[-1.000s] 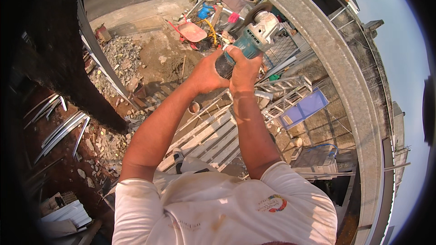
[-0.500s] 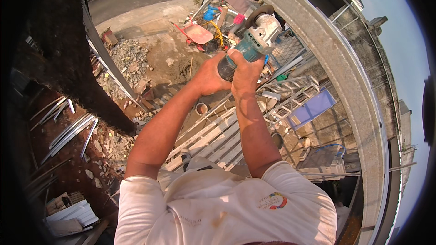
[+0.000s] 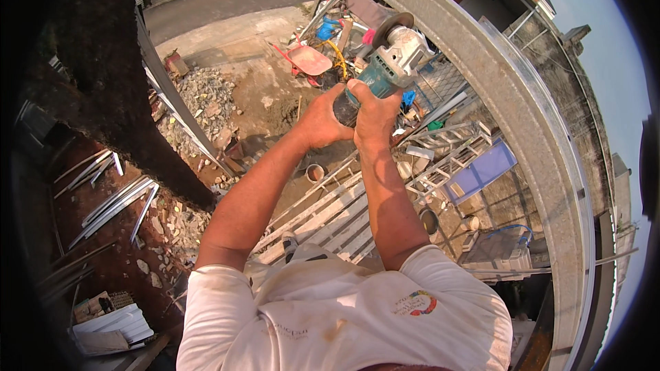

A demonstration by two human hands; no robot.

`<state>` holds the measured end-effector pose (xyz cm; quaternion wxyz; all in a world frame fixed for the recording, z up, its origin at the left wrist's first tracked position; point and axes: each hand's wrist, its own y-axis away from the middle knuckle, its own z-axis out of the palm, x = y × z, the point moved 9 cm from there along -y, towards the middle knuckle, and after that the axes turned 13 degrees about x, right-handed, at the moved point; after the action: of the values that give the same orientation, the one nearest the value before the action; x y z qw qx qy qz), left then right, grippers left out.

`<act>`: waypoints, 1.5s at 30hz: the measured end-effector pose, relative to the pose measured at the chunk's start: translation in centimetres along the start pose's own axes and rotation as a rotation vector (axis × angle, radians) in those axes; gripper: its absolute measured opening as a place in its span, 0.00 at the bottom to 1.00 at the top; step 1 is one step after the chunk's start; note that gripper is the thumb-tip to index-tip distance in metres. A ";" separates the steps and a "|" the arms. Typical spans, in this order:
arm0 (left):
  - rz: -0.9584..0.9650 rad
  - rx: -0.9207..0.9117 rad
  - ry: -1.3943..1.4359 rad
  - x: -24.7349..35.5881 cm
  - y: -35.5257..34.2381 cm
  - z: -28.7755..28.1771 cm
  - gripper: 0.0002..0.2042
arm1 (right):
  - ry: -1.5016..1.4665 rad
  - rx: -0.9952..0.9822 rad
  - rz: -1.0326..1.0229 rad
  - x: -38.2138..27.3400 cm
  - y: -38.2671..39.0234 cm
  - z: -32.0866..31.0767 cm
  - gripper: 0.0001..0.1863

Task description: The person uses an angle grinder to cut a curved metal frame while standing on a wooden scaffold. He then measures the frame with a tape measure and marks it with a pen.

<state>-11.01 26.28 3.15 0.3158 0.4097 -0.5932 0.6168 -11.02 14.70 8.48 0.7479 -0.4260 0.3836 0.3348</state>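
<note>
Both my arms stretch forward, holding an angle grinder (image 3: 382,75) out in front of me. It has a teal body, a grey metal head and a dark round disc (image 3: 393,27) at its far end. My left hand (image 3: 323,120) is wrapped round the dark rear end of the body. Close beside it, my right hand (image 3: 376,115) grips the body farther forward, its thumb lying along the top. The disc stands near the left side of a long grey metal beam (image 3: 481,48), apparently apart from it. My palms hide part of the grinder's underside.
Below me are wooden planks (image 3: 330,216) with my foot on them. A ladder (image 3: 447,158), a blue-purple panel (image 3: 481,172), a bucket (image 3: 314,173) and a red wheelbarrow (image 3: 309,60) lie lower down. Rubble (image 3: 199,103) is heaped at left, past a dark rough post (image 3: 130,117).
The whole view has shifted slightly, so the ground and beam sit lower and farther right. The grinder's disc shows more of its face now. Both hands keep their grip.
</note>
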 end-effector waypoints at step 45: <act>-0.007 -0.154 -0.299 10.6 -4.9 -8.2 0.32 | -0.493 -0.045 0.010 -4.6 1.0 8.6 0.37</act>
<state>-12.78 33.81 15.13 0.2565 0.4737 -0.6776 0.5007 -11.61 21.97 15.02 0.8074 -0.3462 0.1840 0.4408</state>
